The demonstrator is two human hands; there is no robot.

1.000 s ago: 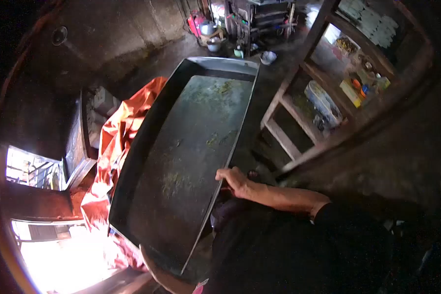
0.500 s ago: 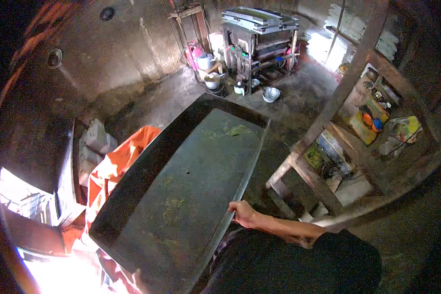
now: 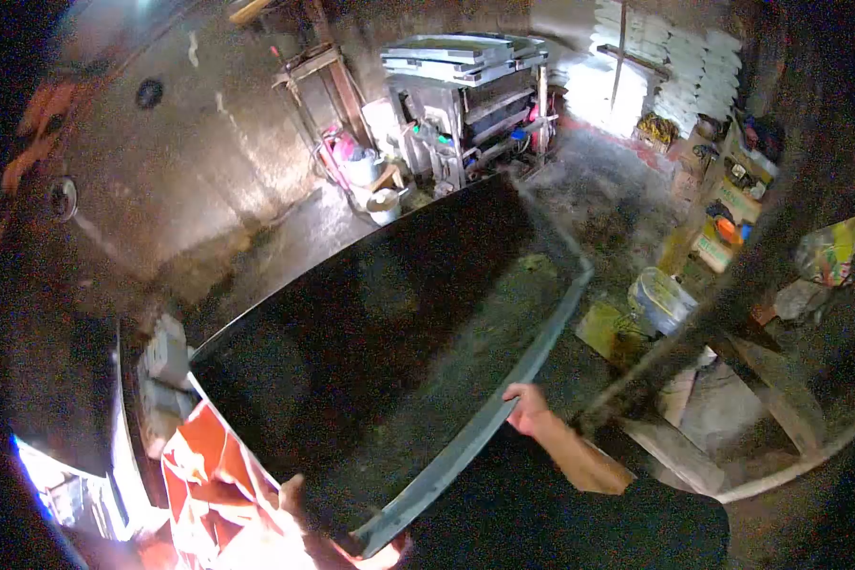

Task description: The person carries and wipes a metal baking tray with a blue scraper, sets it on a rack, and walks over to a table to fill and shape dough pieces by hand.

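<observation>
Two hands are on one long, dark tray (image 3: 370, 342), and we find it ahead and to the left of the right grip (image 3: 529, 410). From there its long axis slants: one end runs back down to the left toward our body, the other reaches forward and to the right. Our right grip sits partway along the near long rim, while our left grip (image 3: 293, 496) is at the near short end, so the left is the closer of the two to that end and the right is the closer to the far one.

Our right grip is bent over the rim, pinching it between thumb and fingers. Of the left we see only a blurred bit of hand at the end rim, touching it; how far its fingers close beneath, we cannot tell. Whether anything else bears the tray's weight is hidden from us.

Just left of the left grip hangs crumpled orange sheeting (image 3: 209, 454), with grey blocks (image 3: 168, 353) beyond it. Right of the right grip stand a wooden frame (image 3: 673, 454) and, farther ahead, a pale tub (image 3: 663, 300). Past the tray's far end, well ahead of both grips, we see stacked shallow trays (image 3: 446, 70).
</observation>
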